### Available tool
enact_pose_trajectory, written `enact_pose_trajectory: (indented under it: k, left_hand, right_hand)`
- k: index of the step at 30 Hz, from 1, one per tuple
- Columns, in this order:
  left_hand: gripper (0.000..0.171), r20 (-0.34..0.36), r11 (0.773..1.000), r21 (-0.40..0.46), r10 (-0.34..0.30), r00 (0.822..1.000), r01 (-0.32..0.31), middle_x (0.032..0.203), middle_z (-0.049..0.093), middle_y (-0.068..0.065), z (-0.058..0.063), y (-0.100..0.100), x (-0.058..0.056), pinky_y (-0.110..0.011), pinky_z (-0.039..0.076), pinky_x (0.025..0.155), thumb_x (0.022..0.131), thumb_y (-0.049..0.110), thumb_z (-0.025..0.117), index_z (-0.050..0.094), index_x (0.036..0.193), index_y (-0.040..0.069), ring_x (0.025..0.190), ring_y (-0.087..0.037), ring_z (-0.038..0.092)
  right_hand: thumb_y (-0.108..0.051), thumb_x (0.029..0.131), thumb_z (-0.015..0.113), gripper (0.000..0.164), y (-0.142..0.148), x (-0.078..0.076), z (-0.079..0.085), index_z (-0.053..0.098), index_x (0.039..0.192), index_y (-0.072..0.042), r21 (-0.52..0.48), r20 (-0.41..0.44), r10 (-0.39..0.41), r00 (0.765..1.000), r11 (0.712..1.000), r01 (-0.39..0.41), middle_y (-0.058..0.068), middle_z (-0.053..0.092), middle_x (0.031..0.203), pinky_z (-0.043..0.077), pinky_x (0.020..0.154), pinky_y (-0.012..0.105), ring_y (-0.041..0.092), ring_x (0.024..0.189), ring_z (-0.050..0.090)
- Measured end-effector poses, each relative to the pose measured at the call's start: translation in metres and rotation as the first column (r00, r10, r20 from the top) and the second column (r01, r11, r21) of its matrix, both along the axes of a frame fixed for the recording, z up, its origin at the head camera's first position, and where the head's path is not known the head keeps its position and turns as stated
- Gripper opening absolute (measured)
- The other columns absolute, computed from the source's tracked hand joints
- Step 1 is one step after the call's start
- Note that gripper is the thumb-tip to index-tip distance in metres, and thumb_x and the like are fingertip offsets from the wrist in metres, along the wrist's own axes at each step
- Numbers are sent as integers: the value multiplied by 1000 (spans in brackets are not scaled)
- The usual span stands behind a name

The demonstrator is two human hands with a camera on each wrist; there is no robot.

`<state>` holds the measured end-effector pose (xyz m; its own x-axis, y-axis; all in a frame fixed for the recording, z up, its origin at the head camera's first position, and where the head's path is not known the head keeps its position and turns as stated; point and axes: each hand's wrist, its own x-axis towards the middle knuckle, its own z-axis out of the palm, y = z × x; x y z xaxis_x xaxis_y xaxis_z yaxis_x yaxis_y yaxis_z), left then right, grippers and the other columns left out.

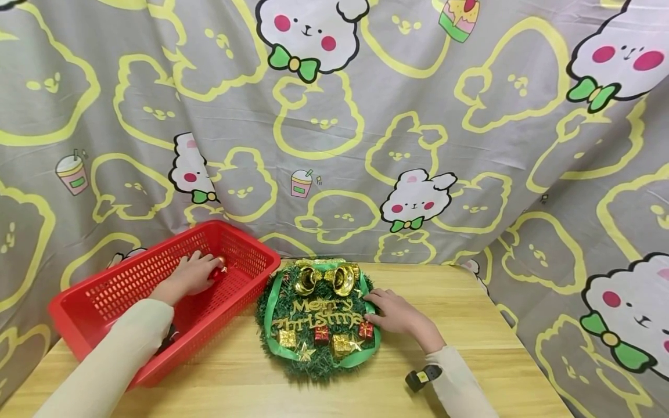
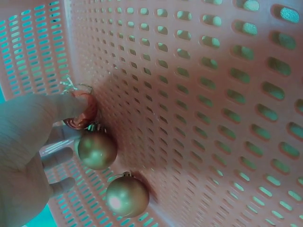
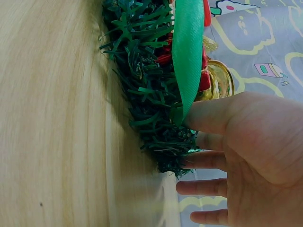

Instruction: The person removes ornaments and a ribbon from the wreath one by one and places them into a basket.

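A green Christmas wreath point(image 1: 313, 354) lies on the table, with a green ribbon point(image 3: 187, 56), gold bells point(image 1: 343, 278), small gift boxes and gold "Merry Christmas" lettering. My right hand point(image 1: 396, 313) rests at its right edge; the fingers are nearly straight and the thumb touches the ribbon. My left hand point(image 1: 193, 274) reaches into the red basket point(image 1: 219, 325). There the thumb and index finger pinch a shiny red Christmas ball point(image 2: 81, 118). Two gold Christmas balls, one near the fingers point(image 2: 98, 150) and one further off point(image 2: 128, 196), lie beside it.
The basket, with perforated walls, stands left of the wreath on the wooden table point(image 1: 444, 290). A dark object point(image 1: 168, 339) shows inside its near end, partly hidden by the left sleeve. A patterned grey curtain point(image 1: 334, 174) hangs behind the table.
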<state>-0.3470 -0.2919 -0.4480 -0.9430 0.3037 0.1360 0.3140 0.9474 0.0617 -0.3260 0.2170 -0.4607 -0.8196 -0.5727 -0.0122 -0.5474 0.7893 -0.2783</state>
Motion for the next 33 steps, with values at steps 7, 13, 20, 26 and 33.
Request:
enact_pose_trajectory:
  k: [7, 13, 20, 26, 33]
  left_hand:
    - [38, 15, 1000, -2, 18, 1000, -18, 120, 66, -23, -1, 0, -1, -72, 42, 92, 85, 12, 79, 69, 121, 5, 107, -44, 50]
    - [34, 1, 1000, 11, 6, 1000, -6, 119, 66, -22, 2, 0, -1, -72, 43, 90, 85, 12, 79, 70, 118, 8, 107, -44, 51]
    - [35, 5, 999, 40, 5, 1000, -5, 116, 67, -20, 4, 3, 0, -71, 42, 90, 85, 12, 78, 70, 119, 7, 105, -41, 50]
    - [37, -1, 998, 67, 8, 1000, -7, 118, 66, -22, 4, 4, 0, -71, 41, 92, 87, 14, 76, 68, 122, 3, 105, -41, 49]
    - [37, -19, 998, 66, 10, 1000, -8, 117, 66, -20, 8, 7, -3, -69, 40, 92, 89, 17, 74, 66, 122, 3, 110, -44, 50]
  right_hand:
    - [-31, 102, 61, 49, -1, 1, 3, 56, 142, -3, -3, 6, 1, 1000, 1000, -1, 20, 53, 145, 42, 106, 60, 42, 128, 53]
    - [-32, 101, 62, 50, -1, -2, 2, 56, 142, -3, 3, -7, 1, 1000, 1000, -1, 19, 54, 144, 42, 107, 59, 41, 127, 53]
    - [-33, 101, 62, 50, 0, -3, 0, 57, 141, -3, 9, -10, 5, 1000, 1000, -5, 19, 54, 144, 43, 107, 59, 41, 127, 54]
    - [-34, 102, 62, 51, 1, -2, -1, 56, 142, -4, 11, -7, -2, 1000, 1000, 2, 19, 54, 145, 42, 108, 59, 41, 128, 53]
    - [-34, 101, 62, 51, -1, -2, 0, 56, 142, -3, 13, -4, 1, 1000, 1000, -1, 19, 53, 145, 42, 107, 59, 41, 128, 53]
